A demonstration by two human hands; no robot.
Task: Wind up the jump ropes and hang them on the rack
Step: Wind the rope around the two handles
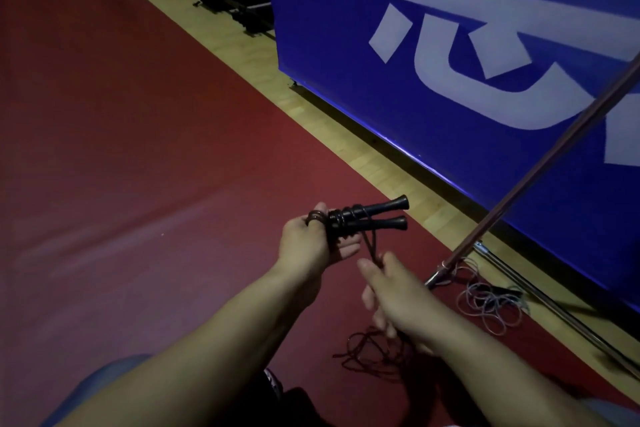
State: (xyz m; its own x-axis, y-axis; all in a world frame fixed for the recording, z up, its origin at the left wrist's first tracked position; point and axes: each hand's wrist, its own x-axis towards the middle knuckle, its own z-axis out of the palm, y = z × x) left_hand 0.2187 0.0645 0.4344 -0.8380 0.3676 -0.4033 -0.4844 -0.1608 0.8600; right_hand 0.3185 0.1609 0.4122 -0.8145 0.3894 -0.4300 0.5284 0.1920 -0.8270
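Covering most of the room, a smooth dark-red floor [121,149] meets a strip of pale wooden boards [349,146] along a big blue banner [346,45] with white characters. A thin metal pole [540,166] leans across the banner, and a pale coiled rope [488,305] lies at its foot. The left hand [308,243] grips two black flared handles [367,217], side by side, with dark cord turns around them. The right hand [394,291] pinches the thin dark rope [372,246] just below the handles; its loose tangle lies on the floor underneath.
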